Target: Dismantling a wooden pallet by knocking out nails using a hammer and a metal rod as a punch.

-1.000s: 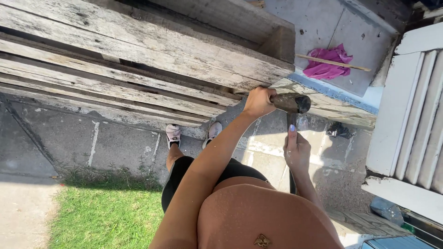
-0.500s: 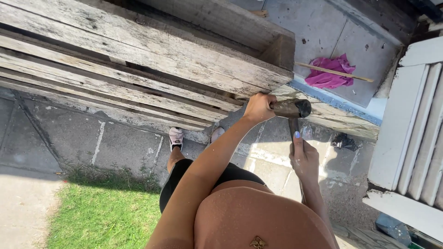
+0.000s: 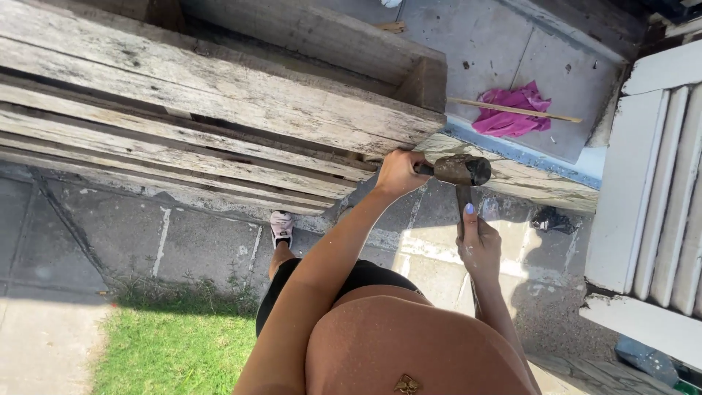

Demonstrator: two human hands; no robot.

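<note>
Outdoors, a person's left hand [image 3: 398, 172] is clenched round the handle of a mallet [image 3: 459, 170], its dark head just beside the end of a weathered wooden pallet [image 3: 219, 110]. Below the head, the right hand [image 3: 477, 245] grips a slim chisel-like tool [image 3: 463, 201] upright, seemingly steadying it for striking. Open paving lies beneath both hands; a white louvred shutter [image 3: 654, 197] bounds the right.

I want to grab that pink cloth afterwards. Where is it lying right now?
In the head view, the pink cloth lies upper right on the grey concrete slab, under a thin wooden stick, beyond the hammer.
</note>
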